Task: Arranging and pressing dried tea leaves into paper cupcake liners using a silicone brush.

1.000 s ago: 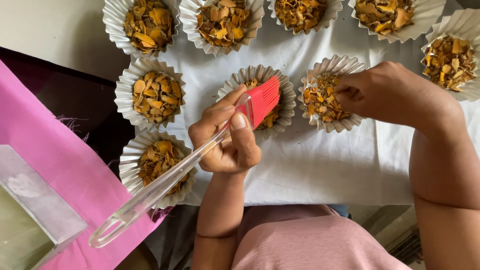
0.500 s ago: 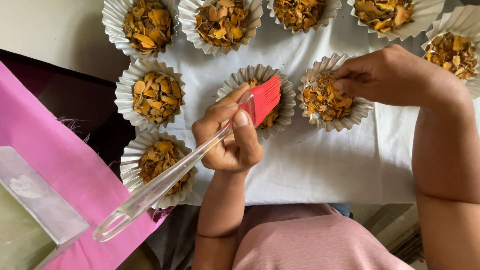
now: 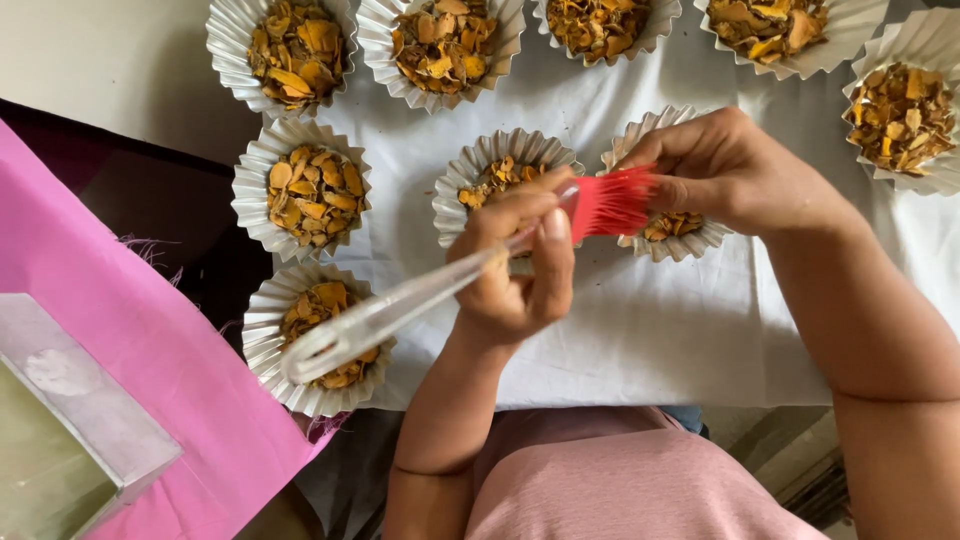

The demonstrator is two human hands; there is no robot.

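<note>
My left hand [image 3: 515, 270] grips a pastry brush with a clear handle [image 3: 380, 315] and red silicone bristles [image 3: 612, 203]. The bristles rest over the left rim of a white paper cup [image 3: 680, 238] filled with orange-brown dried chips. My right hand [image 3: 735, 170] pinches that cup's rim from the far side and covers most of it. Another filled paper cup [image 3: 490, 175] sits just behind my left hand.
Several more filled paper cups stand on a white sheet [image 3: 640, 330], among them one at the left [image 3: 305, 190], one at the lower left [image 3: 320, 340] and one at the far right [image 3: 905, 115]. A pink cloth [image 3: 150, 380] and a clear box [image 3: 70, 420] lie at the lower left.
The brush head has swung right, from above the middle cup to the cup in my right hand. My right hand stays on that cup's rim.
</note>
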